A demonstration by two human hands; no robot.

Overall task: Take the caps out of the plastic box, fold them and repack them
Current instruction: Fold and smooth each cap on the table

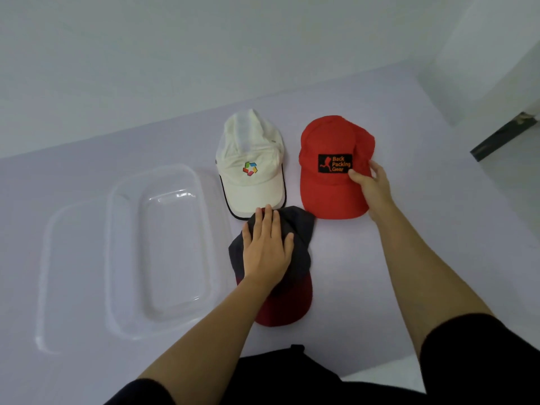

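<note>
All three caps are out of the plastic box (111, 258) and lying on the table (350, 273); the box is sitting empty on the left, with what looks like its lid (46, 287) lying just beside it, partly under its left edge.

The left hand (267, 247) is lying flat, fingers straight, pressing down on the dark cap (298, 226). That cap is nearest the person, its crown squashed and its red brim pointing toward the body. Probably the palm is flattening the crown so the fold holds.

The right hand (371, 185) is gripping the red cap (327, 135) at its right side, thumb on top near the black patch, fingers curling around the edge. Likely it is getting ready to lift or shift it as the next one to fold.

The white cap (251, 153) is sitting untouched between the box and the red cap, its brim tip touching the dark cap under the left fingertips.

Judgement: unpacking is done, folding is in progress, repacking is not started. The caps are lying in a loose cluster right of the box, leaving the box open for dropping folded ones back in. Risk: the soft crown may spring back once the palm lifts.
</note>
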